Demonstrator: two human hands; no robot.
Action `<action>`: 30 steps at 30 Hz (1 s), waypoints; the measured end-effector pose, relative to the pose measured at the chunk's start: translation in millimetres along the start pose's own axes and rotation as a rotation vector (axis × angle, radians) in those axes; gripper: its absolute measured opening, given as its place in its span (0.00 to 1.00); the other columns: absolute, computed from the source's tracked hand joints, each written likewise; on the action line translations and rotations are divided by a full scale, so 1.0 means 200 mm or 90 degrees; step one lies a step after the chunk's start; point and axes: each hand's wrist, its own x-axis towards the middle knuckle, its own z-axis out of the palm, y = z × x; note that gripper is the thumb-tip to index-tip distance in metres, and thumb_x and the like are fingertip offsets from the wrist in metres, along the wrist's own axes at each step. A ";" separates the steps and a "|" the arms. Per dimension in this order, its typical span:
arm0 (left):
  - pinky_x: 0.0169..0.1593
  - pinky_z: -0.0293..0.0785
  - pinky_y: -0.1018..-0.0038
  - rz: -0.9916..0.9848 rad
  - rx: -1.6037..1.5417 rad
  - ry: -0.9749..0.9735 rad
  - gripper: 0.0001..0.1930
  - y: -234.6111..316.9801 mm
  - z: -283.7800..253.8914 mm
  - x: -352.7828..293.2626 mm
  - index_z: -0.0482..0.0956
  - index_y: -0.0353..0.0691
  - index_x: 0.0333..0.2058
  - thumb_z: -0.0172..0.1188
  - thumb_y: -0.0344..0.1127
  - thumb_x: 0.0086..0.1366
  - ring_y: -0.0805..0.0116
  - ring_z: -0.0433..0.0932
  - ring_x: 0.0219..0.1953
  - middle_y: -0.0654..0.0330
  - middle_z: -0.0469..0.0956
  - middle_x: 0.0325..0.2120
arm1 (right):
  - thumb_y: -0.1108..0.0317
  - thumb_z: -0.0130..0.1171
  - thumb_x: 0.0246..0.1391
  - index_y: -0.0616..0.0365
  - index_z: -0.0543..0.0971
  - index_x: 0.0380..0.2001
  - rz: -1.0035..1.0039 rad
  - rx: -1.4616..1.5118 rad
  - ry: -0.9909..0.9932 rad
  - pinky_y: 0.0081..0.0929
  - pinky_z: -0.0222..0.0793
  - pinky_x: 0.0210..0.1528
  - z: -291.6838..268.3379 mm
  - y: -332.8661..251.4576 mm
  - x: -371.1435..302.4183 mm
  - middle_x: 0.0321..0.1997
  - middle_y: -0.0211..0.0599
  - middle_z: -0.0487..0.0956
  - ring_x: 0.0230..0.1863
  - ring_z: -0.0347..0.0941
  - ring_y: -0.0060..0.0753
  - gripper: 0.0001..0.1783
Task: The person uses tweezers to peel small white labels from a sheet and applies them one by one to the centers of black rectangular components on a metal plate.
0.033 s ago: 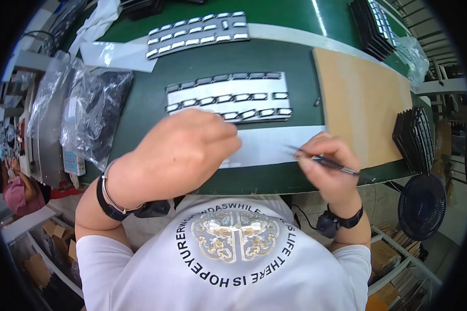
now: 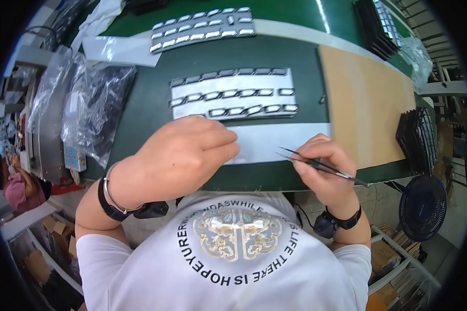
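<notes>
Board [image 2: 233,84] partly behind left hand [image 2: 187,150], grip unclear — right hand [image 2: 327,181] holds tweezers [image 2: 346,176] near cardboard [image 2: 371,103]

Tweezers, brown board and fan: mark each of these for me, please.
Tweezers [image 2: 338,172]: head view, on the dark rear part of the body.
Brown board [image 2: 368,110]: head view, on the middle of its flat top face.
Fan [image 2: 423,208]: head view, on the round grille.

Bright light — glare streak on tabletop [image 2: 296,14]
</notes>
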 end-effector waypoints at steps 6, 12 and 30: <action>0.62 0.67 0.58 -0.039 0.013 0.062 0.25 -0.03 0.27 -0.32 0.78 0.41 0.50 0.68 0.34 0.50 0.55 0.71 0.59 0.56 0.75 0.55 | 0.82 0.64 0.51 0.64 0.75 0.36 -0.017 -0.106 -0.127 0.23 0.71 0.37 0.27 0.04 0.00 0.33 0.38 0.79 0.33 0.75 0.26 0.10; 0.65 0.62 0.55 -0.049 0.002 0.083 0.28 -0.05 0.32 -0.37 0.77 0.43 0.54 0.68 0.38 0.51 0.55 0.68 0.63 0.56 0.71 0.60 | 0.80 0.66 0.50 0.63 0.76 0.34 0.089 -0.123 -0.039 0.21 0.70 0.34 0.43 0.08 0.05 0.31 0.36 0.79 0.31 0.74 0.25 0.09; 0.66 0.60 0.57 -0.061 -0.044 0.073 0.27 -0.07 0.34 -0.39 0.77 0.45 0.53 0.67 0.42 0.53 0.58 0.66 0.65 0.60 0.70 0.61 | 0.82 0.64 0.52 0.65 0.75 0.34 0.060 -0.170 -0.048 0.18 0.67 0.32 0.42 0.09 0.07 0.32 0.37 0.78 0.30 0.72 0.20 0.08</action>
